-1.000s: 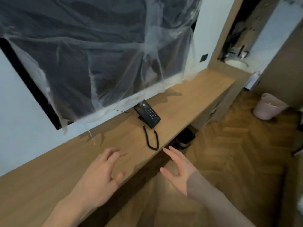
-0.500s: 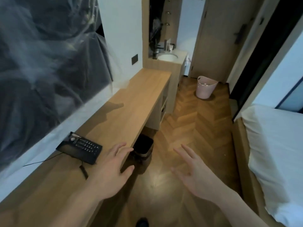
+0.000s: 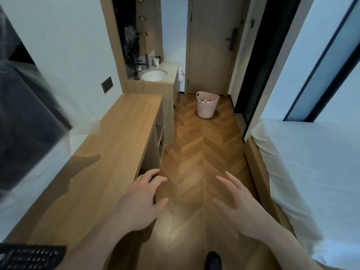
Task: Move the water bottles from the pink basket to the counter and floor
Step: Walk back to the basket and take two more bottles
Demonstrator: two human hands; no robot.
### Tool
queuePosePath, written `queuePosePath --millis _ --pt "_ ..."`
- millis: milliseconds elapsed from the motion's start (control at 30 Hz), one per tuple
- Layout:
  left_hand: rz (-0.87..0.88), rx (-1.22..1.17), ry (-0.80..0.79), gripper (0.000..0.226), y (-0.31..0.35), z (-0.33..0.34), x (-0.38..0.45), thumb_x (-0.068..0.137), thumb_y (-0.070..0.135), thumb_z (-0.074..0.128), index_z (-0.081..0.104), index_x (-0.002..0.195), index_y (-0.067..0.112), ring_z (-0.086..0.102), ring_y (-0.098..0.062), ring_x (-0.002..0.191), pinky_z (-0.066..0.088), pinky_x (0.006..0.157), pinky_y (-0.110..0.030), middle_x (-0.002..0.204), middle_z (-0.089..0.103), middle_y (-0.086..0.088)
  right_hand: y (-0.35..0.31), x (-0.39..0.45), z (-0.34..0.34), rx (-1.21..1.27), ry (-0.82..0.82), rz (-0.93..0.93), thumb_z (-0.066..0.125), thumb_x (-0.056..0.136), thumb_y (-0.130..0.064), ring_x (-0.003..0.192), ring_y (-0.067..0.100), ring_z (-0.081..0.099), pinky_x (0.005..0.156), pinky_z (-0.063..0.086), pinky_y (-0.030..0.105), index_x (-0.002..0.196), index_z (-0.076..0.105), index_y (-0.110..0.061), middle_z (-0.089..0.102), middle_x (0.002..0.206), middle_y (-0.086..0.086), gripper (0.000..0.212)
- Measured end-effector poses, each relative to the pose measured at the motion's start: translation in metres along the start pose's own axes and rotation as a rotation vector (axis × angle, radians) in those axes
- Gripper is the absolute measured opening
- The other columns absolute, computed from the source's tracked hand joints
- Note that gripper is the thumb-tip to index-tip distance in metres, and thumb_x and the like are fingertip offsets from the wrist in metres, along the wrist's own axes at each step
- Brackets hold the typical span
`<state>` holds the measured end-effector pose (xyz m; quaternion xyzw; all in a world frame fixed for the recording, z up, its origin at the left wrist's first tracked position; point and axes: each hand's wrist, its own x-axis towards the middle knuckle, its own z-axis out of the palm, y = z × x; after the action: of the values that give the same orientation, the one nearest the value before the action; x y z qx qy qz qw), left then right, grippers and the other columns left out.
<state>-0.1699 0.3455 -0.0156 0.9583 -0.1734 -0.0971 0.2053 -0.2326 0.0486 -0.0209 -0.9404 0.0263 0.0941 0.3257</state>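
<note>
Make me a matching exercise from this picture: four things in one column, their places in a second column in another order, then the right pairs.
Things:
1. pink basket
2. telephone
3. sink
4. bed

Places:
A. on the near end of the wooden counter, at the lower left corner of the view
B. on the floor in front of the door
C. along the right side of the room
D. set in the vanity top beyond the counter's far end

Pairs: 1-B, 2-A, 3-D, 4-C
</note>
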Motion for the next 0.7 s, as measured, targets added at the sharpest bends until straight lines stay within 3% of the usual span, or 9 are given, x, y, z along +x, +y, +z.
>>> queuePosePath --millis 233,400,700 --pt "-0.003 0.052 -0.053 0.060 0.042 -0.001 0.145 0.099 0.056 0.056 0.036 0.154 0.044 0.020 -0.010 0.155 0.024 0.126 -0.035 0.169 0.013 0.019 0.062 0.108 -0.060 0.016 0.047 0.001 0.059 0.100 -0.059 0.161 0.011 0.014 0.131 0.024 0.038 0.164 0.025 -0.045 0.003 0.174 -0.021 0.074" --pt "-0.023 0.058 -0.043 0.064 0.076 -0.007 0.240 0.098 0.058 0.057 0.032 0.156 0.045 0.020 -0.012 0.156 0.025 0.127 -0.037 0.170 0.012 0.020 0.109 0.191 -0.116 -0.010 0.062 0.031 0.056 0.099 -0.064 0.162 0.011 0.011 0.128 0.022 0.036 0.164 0.023 -0.047 0.001 0.174 -0.022 0.075" --pt "-0.082 0.027 -0.017 0.067 0.086 -0.026 0.361 0.098 0.059 0.056 0.029 0.158 0.044 0.015 -0.012 0.158 0.023 0.129 -0.039 0.171 0.010 0.018 0.128 0.320 -0.195 -0.035 0.031 -0.020 0.058 0.100 -0.061 0.161 0.010 0.013 0.128 0.023 0.037 0.163 0.024 -0.047 0.003 0.174 -0.022 0.073"
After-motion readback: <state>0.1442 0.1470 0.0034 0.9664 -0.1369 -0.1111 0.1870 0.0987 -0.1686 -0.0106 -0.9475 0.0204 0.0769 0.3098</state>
